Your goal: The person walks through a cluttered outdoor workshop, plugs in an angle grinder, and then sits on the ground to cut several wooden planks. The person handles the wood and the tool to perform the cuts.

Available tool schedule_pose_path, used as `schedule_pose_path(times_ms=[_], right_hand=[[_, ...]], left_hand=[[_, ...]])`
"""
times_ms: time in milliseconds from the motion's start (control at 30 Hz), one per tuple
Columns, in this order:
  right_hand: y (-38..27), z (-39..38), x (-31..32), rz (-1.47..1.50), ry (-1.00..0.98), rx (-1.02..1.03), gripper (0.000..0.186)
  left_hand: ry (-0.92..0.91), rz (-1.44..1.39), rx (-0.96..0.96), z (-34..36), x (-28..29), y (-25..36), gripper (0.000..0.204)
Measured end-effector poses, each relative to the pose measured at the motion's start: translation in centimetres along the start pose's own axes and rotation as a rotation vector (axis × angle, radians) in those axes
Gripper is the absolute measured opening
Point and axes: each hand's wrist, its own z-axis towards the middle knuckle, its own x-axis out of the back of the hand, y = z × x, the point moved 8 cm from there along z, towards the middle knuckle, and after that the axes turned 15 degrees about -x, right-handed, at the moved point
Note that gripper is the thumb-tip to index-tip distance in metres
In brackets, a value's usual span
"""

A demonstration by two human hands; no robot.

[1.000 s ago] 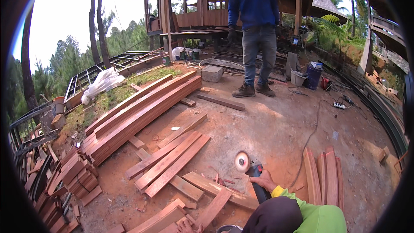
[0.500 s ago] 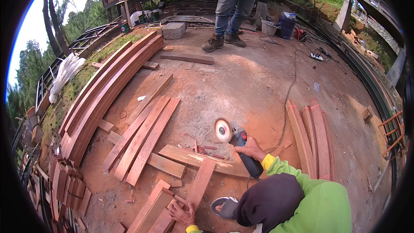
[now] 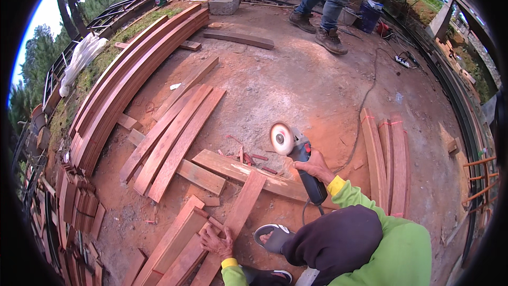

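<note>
My right hand (image 3: 315, 165) is wrapped round a black angle grinder (image 3: 309, 180), whose pale disc (image 3: 282, 139) is held upright above the ground and short reddish offcuts (image 3: 259, 157). My left hand (image 3: 217, 242) rests with spread, bent fingers on reddish boards (image 3: 235, 214) beside my sandaled foot (image 3: 269, 237). Under the grinder lies a paler board (image 3: 222, 163) crossed by that reddish one. Three more loose boards (image 3: 180, 145) lie to the left, and several upright-running planks (image 3: 389, 164) lie to the right of the grinder, with its cord trailing near them.
Another person's legs (image 3: 333, 0) stand at the back. Long stacked planks (image 3: 132, 74) and bundled short pieces (image 3: 79, 204) line the left. A concrete block (image 3: 224, 5), buckets (image 3: 370, 16), a power strip (image 3: 403, 62) and long dark metal lengths (image 3: 450, 100) lie around the rear and right.
The view has tilted down. My left hand has come fuller into view on the boards. The grinder stays in my right hand. The other person has stepped, with the feet now farther right.
</note>
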Motion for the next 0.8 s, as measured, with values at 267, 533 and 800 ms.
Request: schedule_pose_path(times_ms=[267,533,800], right_hand=[[-0.1,-0.1,-0.2,-0.062,-0.011,-0.045,0.043],[0.3,0.7,-0.2,-0.088,-0.02,-0.044,0.041],[-0.1,0.2,-0.6,-0.102,0.013,0.011,0.042]], left_hand=[[0.003,0.018,0.032,-0.6,-0.7,-0.3,0.066],[-0.007,0.002,0.065,-0.1,-0.4,0.0,0.059],[-0.02,0.072,0.056,0.6,-0.8,-0.2,0.059]])
